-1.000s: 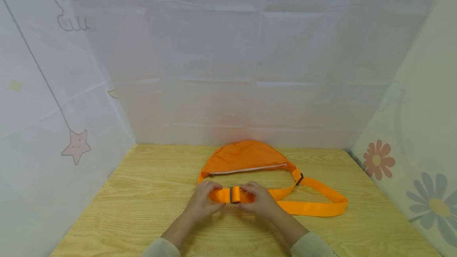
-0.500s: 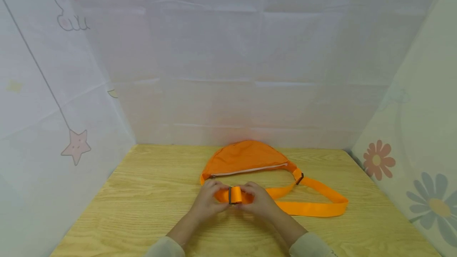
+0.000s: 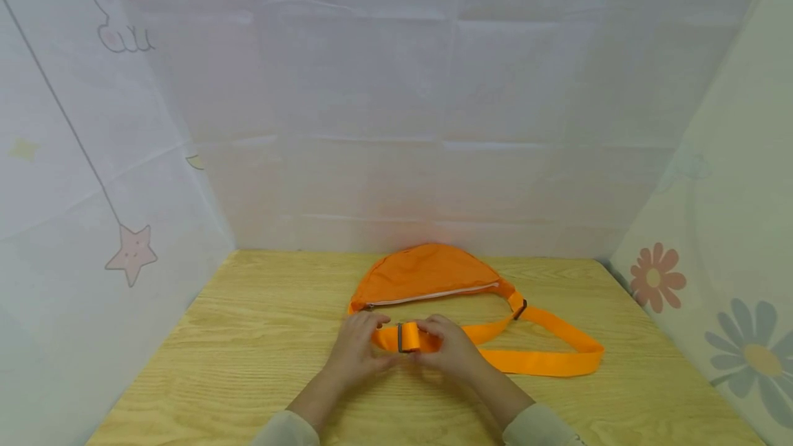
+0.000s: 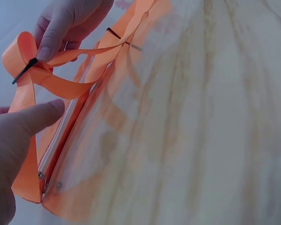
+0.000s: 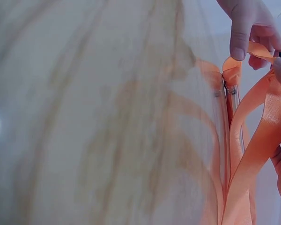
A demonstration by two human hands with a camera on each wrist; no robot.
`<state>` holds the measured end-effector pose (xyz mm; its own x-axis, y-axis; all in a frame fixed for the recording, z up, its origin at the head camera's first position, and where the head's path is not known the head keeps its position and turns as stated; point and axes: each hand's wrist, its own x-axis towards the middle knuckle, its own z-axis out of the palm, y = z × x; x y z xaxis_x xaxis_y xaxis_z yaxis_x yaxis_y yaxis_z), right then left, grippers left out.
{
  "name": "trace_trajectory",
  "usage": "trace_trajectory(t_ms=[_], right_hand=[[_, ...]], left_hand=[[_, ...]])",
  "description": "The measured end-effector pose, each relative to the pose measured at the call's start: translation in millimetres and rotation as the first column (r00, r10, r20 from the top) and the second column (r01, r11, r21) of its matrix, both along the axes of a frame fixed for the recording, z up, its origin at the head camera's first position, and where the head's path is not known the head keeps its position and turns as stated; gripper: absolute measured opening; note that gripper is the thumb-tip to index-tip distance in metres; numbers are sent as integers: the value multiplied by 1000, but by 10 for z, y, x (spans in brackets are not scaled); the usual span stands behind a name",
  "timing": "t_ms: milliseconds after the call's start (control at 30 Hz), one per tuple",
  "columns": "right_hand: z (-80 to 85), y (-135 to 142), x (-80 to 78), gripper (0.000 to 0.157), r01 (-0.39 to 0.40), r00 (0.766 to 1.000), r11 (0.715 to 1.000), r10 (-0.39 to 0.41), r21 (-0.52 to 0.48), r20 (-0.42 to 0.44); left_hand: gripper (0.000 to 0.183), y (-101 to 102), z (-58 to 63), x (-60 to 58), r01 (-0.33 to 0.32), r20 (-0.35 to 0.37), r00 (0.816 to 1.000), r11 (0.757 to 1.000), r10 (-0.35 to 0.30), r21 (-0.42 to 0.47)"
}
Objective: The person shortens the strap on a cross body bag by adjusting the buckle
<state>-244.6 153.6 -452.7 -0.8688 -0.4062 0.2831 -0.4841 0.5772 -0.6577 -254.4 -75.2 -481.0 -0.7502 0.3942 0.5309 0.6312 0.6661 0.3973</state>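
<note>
An orange waist bag [image 3: 427, 272] with a pale zipper lies at the back of the table, its orange strap [image 3: 539, 362] looping forward. My right hand [image 3: 455, 349] pinches the strap beside a dark slider buckle [image 3: 401, 337], its thumb close to the buckle's end in the left wrist view. A folded loop of strap [image 4: 19, 51] stands up through that buckle. My left hand [image 3: 356, 349] is to the left of the buckle. Its thumb [image 4: 42, 115] and fingers are spread, with the strap running between them. Part of the strap behind the hands is hidden.
A second dark buckle [image 3: 520, 310] sits on the strap to the right of the bag. The wood-grain table [image 3: 248, 336] meets a pale cloth backdrop [image 3: 396, 122] behind, with printed cloth sides left and right.
My left hand moved right toward the buckle, then its fingers spread away from the strap. The buckle shifted slightly. My right hand has kept its place and hold.
</note>
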Motion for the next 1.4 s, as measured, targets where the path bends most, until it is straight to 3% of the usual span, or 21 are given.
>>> trace_trajectory(t_ms=[200,333,433,600,767,1067,1400], right_hand=[[10,4,7,51,1,1000,1000,-1,-27,11],[0,13,9,51,17,999,999,-16,-33,32],[-5,29,3,51,42,998,999,-42,-21,41],[-13,73,-10,50,74,996,997,-72,-38,55],[-30,113,-29,48,48,998,997,-46,-65,29],[-38,128,-34,49,46,999,998,-46,-38,22],[0,102,1,49,16,1000,999,-15,-48,19]], left_hand=[[60,-52,-77,-71,-73,48,996,997,74,-10],[49,-76,-66,-76,-42,109,993,999,38,32],[47,-86,-46,-60,-17,114,993,998,10,61],[50,-107,-27,-16,18,41,999,995,-22,102],[46,-123,1,14,68,-40,997,991,-64,118],[45,-107,10,18,77,60,994,987,-87,143],[40,-79,-2,7,125,48,990,979,-134,160]])
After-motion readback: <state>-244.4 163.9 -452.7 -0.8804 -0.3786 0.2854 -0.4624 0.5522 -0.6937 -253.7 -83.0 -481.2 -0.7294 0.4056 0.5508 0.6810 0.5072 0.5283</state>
